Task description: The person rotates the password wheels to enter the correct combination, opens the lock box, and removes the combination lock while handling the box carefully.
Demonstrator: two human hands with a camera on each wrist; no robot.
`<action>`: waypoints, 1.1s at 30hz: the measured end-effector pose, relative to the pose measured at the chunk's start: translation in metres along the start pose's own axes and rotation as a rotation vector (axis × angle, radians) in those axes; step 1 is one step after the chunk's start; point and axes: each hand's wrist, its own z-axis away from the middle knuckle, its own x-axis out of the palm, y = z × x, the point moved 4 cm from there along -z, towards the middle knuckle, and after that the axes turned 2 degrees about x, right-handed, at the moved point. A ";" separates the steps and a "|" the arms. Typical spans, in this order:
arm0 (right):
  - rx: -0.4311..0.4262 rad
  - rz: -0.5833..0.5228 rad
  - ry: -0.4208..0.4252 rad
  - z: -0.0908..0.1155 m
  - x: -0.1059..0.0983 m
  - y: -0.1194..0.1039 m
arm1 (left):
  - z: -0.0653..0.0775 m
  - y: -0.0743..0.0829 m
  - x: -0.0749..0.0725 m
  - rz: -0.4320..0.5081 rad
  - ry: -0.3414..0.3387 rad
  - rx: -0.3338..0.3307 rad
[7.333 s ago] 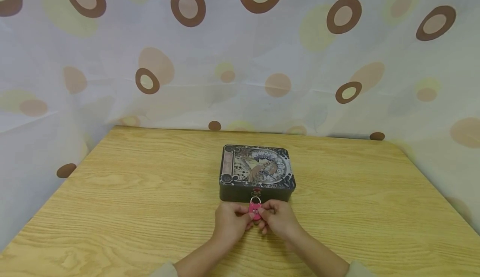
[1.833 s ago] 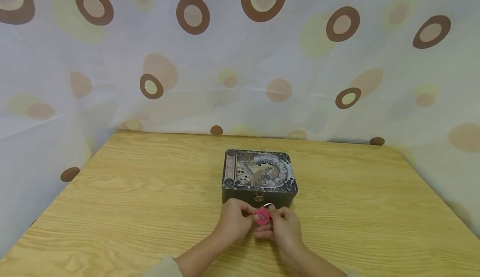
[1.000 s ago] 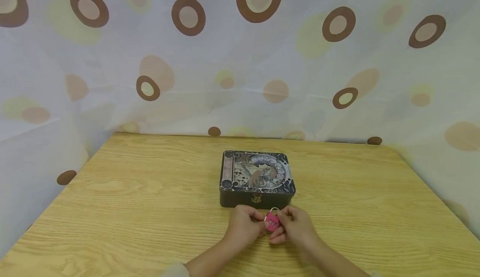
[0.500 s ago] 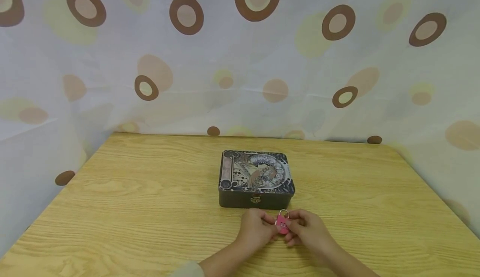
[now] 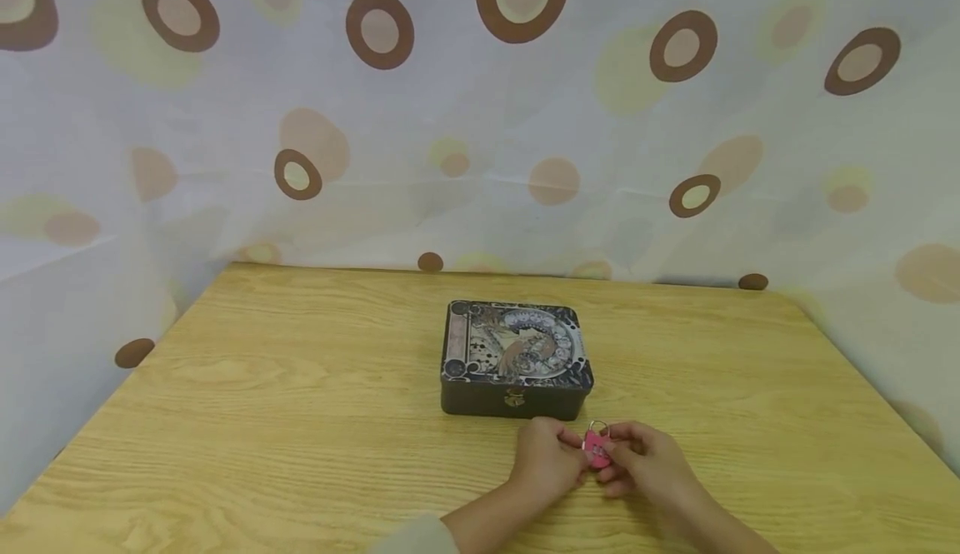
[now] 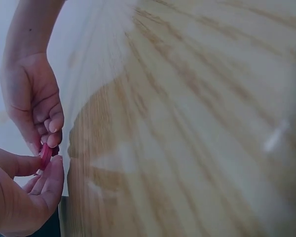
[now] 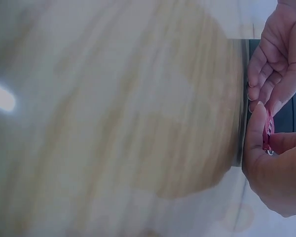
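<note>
A small pink combination padlock (image 5: 597, 449) with a silver shackle is held between both hands, in front of and to the right of the box. My left hand (image 5: 546, 464) pinches its left side between thumb and fingers. On its right side, my right hand (image 5: 651, 464) grips it with thumb and fingertips. Number dials show on the padlock's face. The dark tin box (image 5: 517, 358) with a patterned lid sits closed on the table, its brass clasp (image 5: 514, 398) bare at the front. In the left wrist view the padlock (image 6: 46, 156) appears edge-on between the fingertips.
The wood-grain table (image 5: 300, 387) stretches out around the box and hands. Behind and at the sides hangs a pale curtain (image 5: 450, 104) with brown and yellow oval prints.
Earlier the padlock's shackle was at the box's clasp. It came off the clasp, and both hands have carried it to the right, away from the box. The box stays in place.
</note>
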 end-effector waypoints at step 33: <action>0.034 0.094 0.079 -0.027 -0.048 -0.005 | -0.023 0.023 0.046 -0.240 0.128 -0.028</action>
